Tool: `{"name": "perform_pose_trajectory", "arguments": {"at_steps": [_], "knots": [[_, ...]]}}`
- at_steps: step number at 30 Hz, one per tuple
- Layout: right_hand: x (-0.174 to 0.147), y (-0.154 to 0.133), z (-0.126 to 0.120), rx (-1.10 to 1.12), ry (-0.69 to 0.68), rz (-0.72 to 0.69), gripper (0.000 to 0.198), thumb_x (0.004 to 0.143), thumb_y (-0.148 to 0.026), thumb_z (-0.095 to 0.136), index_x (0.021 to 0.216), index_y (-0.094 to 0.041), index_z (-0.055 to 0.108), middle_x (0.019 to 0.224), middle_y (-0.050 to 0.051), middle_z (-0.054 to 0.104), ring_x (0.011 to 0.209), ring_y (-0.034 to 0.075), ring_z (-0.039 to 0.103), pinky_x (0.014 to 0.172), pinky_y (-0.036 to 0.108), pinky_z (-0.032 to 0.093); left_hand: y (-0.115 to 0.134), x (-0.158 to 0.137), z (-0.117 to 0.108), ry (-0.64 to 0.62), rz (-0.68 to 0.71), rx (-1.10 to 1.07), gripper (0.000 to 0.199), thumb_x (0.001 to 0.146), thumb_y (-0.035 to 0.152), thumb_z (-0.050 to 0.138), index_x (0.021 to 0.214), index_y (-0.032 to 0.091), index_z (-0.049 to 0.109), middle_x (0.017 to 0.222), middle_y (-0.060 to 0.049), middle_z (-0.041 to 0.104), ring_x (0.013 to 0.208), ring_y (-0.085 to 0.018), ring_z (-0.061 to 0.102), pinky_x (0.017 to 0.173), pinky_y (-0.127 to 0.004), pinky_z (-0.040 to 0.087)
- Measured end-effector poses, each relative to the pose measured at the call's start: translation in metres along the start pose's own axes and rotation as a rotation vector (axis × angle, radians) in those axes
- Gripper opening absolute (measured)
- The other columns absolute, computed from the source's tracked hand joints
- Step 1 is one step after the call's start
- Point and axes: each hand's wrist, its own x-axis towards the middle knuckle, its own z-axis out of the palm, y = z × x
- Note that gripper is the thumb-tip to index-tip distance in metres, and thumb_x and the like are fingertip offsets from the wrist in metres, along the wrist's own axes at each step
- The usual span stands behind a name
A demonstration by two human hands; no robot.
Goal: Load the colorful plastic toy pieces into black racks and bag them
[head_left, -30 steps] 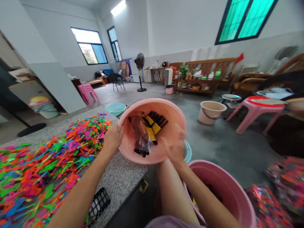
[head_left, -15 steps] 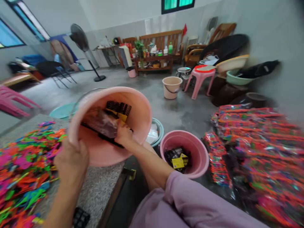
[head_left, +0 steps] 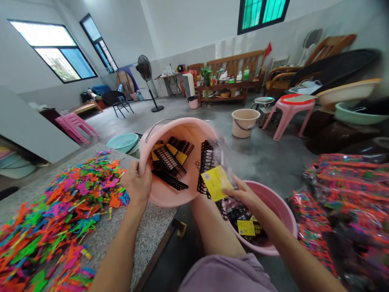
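Note:
My left hand (head_left: pixel 138 182) grips the rim of a tilted peach bucket (head_left: pixel 194 190), whose mouth faces me. Inside the bucket lie several black plastic grids (head_left: pixel 170 160) with yellow cards. Between the fingers of my right hand (head_left: pixel 243 192) is a clear bag with a yellow card (head_left: pixel 217 182) and black grid pieces, just outside the bucket's right rim. Below that hand a pink bucket (head_left: pixel 288 219) stands on the floor with more black grids and a yellow card (head_left: pixel 246 228) in it.
Small colourful plastic pieces (head_left: pixel 69 202) are heaped on the granite slab (head_left: pixel 152 231) at left. Bagged colourful bundles (head_left: pixel 358 202) lie at right. Farther off stand a beige bucket (head_left: pixel 245 123), a pink stool (head_left: pixel 285 117) and a fan (head_left: pixel 145 69).
My right hand has come out of the peach bucket and moved right, carrying the clear bag with the yellow card and grids. My left hand still holds the rim. The view has shifted left.

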Motion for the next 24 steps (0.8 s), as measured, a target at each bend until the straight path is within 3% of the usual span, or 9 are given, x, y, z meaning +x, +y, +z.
{"name": "perform_pose_trajectory", "arguments": {"at_steps": [4,11,15,18,20,24], "knots": [[-0.041,-0.011,-0.038,-0.022,0.009,0.096,0.069,0.061,-0.031,0.083,0.126,-0.022,0.061,0.102,0.004,0.075,0.096,0.028,0.07,0.079,0.036,0.057,0.0,0.002,0.0,0.012,-0.011,-0.04,0.023,0.078,0.035,0.052,0.064,0.021,0.041,0.053,0.006,0.034,0.049,-0.011,0.035,0.055,-0.026,0.027],[-0.062,0.011,-0.058,0.043,-0.051,0.235,0.056,0.057,-0.034,0.083,0.109,-0.016,0.068,0.09,0.008,0.076,0.076,0.026,0.072,0.072,0.037,0.057,0.013,-0.013,0.002,-0.012,0.049,-0.131,0.019,0.074,0.037,0.052,0.065,0.02,0.05,0.052,0.005,0.041,0.049,-0.012,0.041,0.052,-0.025,0.03],[-0.082,0.037,-0.108,-0.055,0.114,0.251,0.059,0.058,-0.036,0.08,0.112,-0.017,0.067,0.098,0.009,0.075,0.089,0.028,0.071,0.083,0.04,0.056,0.012,-0.013,0.002,0.007,0.093,-0.16,0.015,0.069,0.034,0.056,0.066,0.019,0.055,0.051,0.005,0.041,0.047,-0.012,0.039,0.05,-0.025,0.029],[-0.09,0.072,-0.146,-0.226,0.2,0.353,0.067,0.052,-0.037,0.079,0.114,-0.017,0.065,0.106,0.012,0.073,0.099,0.032,0.068,0.091,0.044,0.053,0.02,-0.01,0.006,-0.014,0.144,-0.182,0.013,0.069,0.032,0.058,0.067,0.019,0.057,0.053,0.005,0.043,0.048,-0.012,0.041,0.05,-0.025,0.029],[-0.083,0.096,-0.158,-0.41,0.31,0.36,0.078,0.047,-0.039,0.079,0.119,-0.016,0.062,0.12,0.016,0.067,0.115,0.038,0.061,0.098,0.049,0.047,0.03,-0.01,0.01,-0.032,0.207,-0.19,0.011,0.071,0.029,0.057,0.066,0.019,0.055,0.053,0.005,0.042,0.048,-0.011,0.04,0.05,-0.025,0.029],[-0.042,0.115,-0.146,-0.614,0.548,0.138,0.102,0.046,-0.042,0.082,0.138,-0.015,0.048,0.152,0.021,0.037,0.144,0.041,0.025,0.114,0.053,0.029,0.05,-0.02,0.024,0.021,0.451,-0.214,0.014,0.074,0.018,0.054,0.063,0.02,0.046,0.052,0.007,0.036,0.046,-0.01,0.038,0.049,-0.025,0.027]]}}
